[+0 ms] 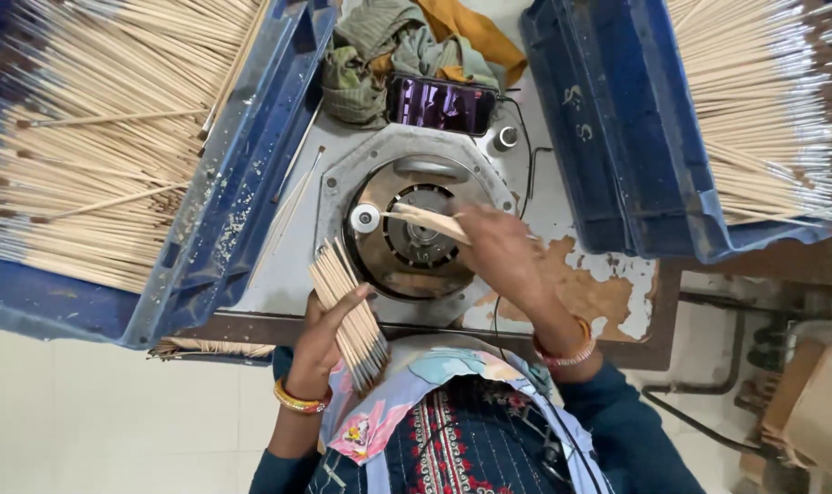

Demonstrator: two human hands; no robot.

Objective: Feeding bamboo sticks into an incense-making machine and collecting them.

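Her left hand [329, 334] grips a bundle of sticks [347, 311] while her right hand [494, 247] feeds a few sticks [430, 221] into the round machine [416, 229], needing steady aim next

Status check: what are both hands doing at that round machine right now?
Left hand grips bundle of thin sticks. Right hand feeds a few sticks across the round machine. Nothing blocking the feed.

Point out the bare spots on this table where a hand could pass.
Bare strip between the left crate and the machine plate, with loose sticks. Chipped patch right of the right hand, below the right crate. Crowded: phone and cloth up top.
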